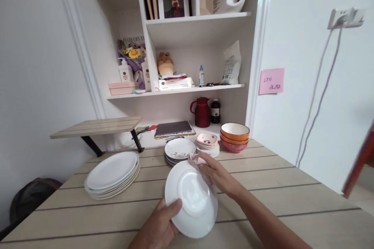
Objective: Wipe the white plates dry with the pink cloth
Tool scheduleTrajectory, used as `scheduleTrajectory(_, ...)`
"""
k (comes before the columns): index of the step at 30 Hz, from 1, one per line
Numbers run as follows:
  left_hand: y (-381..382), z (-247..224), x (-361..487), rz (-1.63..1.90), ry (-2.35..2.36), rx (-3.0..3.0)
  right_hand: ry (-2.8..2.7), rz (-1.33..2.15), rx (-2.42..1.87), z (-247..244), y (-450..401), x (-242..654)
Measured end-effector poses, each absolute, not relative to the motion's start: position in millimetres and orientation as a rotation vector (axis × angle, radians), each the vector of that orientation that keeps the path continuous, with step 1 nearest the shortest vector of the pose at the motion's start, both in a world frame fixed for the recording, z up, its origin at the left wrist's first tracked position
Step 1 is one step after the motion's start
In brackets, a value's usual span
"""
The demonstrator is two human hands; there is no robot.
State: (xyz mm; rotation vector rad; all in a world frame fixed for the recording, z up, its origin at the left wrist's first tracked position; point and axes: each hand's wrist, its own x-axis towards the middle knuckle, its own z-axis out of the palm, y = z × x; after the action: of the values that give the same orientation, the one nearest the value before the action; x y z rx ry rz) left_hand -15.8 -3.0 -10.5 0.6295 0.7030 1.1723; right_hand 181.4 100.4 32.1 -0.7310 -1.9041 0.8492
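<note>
A white plate [194, 194] is tilted up above the table, its underside with the foot ring facing me. My left hand [163, 218] grips its lower left edge, thumb on the underside and fingers behind. At the upper right rim, my right hand [212, 169] presses a pale pink cloth [196, 159] against the plate, with the fingers closed on the cloth. Just behind are a stack of patterned plates [180, 148] and some small dishes with a pink square bowl [207, 139] on top. To the left stands a stack of large white plates [113, 171].
Stacked orange and red bowls [234, 137] stand at the back right of the slatted table [271, 186]. A dark red jug [202, 112], a dark bottle [215, 111] and a closed laptop [173, 128] are behind. A small raised wooden shelf [96, 126] stands at the back left.
</note>
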Motion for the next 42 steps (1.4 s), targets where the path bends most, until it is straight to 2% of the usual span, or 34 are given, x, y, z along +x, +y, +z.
scheduleTrajectory(7, -2.7, -19.2, -14.4, 1.091, 0.622, 0.745, -2.161, 0.404, -0.722, 48.6, 68.2, 154.2)
scheduleTrajectory(11, 0.8, -30.1, -15.0, 1.131, 0.675, 0.743, -2.484, 0.276, -0.509, 53.1, 33.5, 130.8)
scheduleTrajectory(15, 0.4, -30.1, -15.1, 1.161, 0.691, 0.742, -2.553, 0.326, -0.447, 57.6, 24.0, 126.1)
scheduleTrajectory(19, -4.6, -16.3, -13.3, 1.089, 0.696, 0.714, -2.354, 0.428, -0.592, 59.5, 50.6, 145.6)
scheduleTrajectory(26, -3.3, -7.1, -19.4, 1.261, 0.668, 0.626, -1.924, 0.959, -0.660, 56.3, 86.2, 181.2)
scheduleTrajectory(29, -1.1, -3.4, -23.2, 1.379, 0.603, 0.575, -1.845, 0.997, -0.668, 53.5, 84.7, 177.8)
scheduleTrajectory(32, 1.0, 1.8, -22.7, 1.466, 0.529, 0.551, -1.881, 0.833, -0.638, 46.2, 82.2, 166.7)
scheduleTrajectory(38, 8.5, -0.8, -19.4, 1.512, 0.416, 0.597, -2.137, 0.178, -0.636, 22.2, 67.9, 131.3)
scheduleTrajectory(42, 13.9, -14.8, -30.2, 1.469, 0.360, 0.545, -2.294, 0.145, -0.478, 12.6, 51.2, 112.5)
